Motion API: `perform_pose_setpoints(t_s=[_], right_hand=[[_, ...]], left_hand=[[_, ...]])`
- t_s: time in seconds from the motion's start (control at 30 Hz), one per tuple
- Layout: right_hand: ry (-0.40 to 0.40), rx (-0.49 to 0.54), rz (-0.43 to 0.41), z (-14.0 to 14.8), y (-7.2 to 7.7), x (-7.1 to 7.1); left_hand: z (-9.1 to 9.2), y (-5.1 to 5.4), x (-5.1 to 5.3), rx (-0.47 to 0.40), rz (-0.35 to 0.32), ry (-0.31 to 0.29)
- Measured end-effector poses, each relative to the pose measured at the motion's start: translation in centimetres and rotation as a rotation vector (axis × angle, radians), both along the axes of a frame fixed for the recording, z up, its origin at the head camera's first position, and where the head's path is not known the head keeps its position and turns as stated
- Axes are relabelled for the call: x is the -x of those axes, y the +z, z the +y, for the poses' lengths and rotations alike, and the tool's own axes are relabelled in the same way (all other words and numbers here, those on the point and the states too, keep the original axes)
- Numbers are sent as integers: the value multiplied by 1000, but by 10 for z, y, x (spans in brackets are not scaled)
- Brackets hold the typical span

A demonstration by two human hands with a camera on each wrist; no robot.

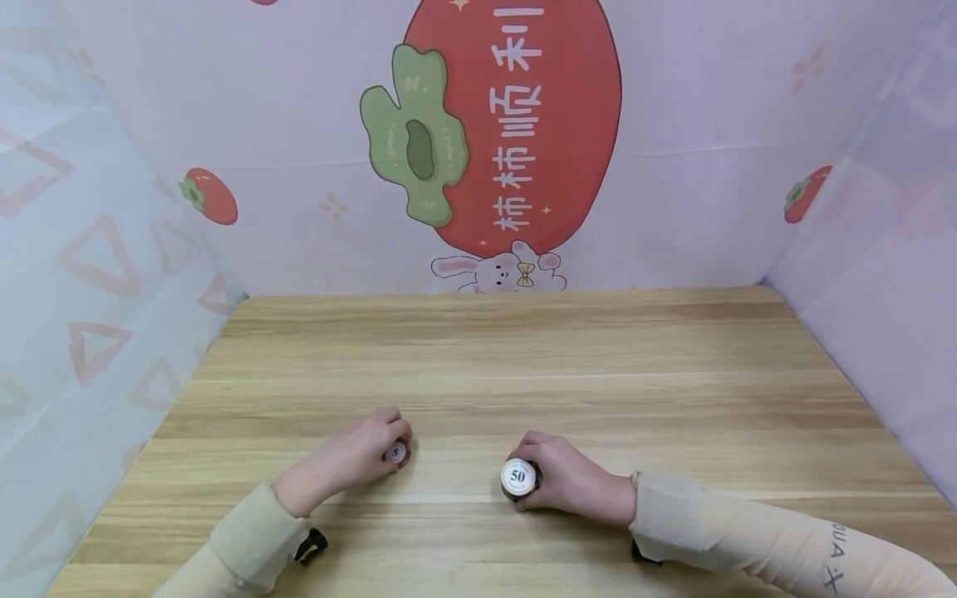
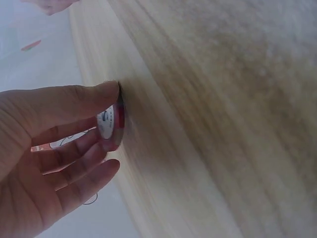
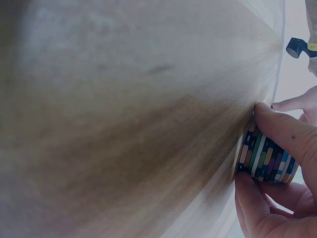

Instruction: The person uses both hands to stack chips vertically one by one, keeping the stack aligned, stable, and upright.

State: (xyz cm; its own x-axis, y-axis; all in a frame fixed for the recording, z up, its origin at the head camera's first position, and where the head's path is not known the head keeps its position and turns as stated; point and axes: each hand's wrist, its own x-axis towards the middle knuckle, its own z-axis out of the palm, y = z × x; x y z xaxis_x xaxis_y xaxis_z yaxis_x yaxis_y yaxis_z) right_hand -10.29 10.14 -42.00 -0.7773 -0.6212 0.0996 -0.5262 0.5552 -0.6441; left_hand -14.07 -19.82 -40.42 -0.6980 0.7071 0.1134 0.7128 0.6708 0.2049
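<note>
My left hand pinches a red poker chip with a white centre marked 5, left of the table's middle. In the left wrist view the thumb lies on one edge of the chip and fingertips on the other, close to the wood. My right hand grips a stack of poker chips by its sides, between thumb and fingers. The stack's edges show blue, green, white, purple and orange blocks. On top is a white chip face marked 50. The stack stands on the table or very near it.
The wooden table reaches back to a printed cloth wall. More cloth hangs along the left and right sides. A black device is at the left cuff, and another dark piece at the right cuff.
</note>
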Motion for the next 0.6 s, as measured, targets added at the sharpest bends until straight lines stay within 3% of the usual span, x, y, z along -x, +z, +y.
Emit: perform_pose_setpoints(t_s=[0.13,0.3,0.6], right_hand=[[-3,-5,8,0,0,0],[0,-3,8,0,0,1],[-1,0,-1,0,1,-1]], left_hand=[[1,1,0,8,18,3],[5,5,-1,18,-9,11],[12,16,-4,14,-83,-70]])
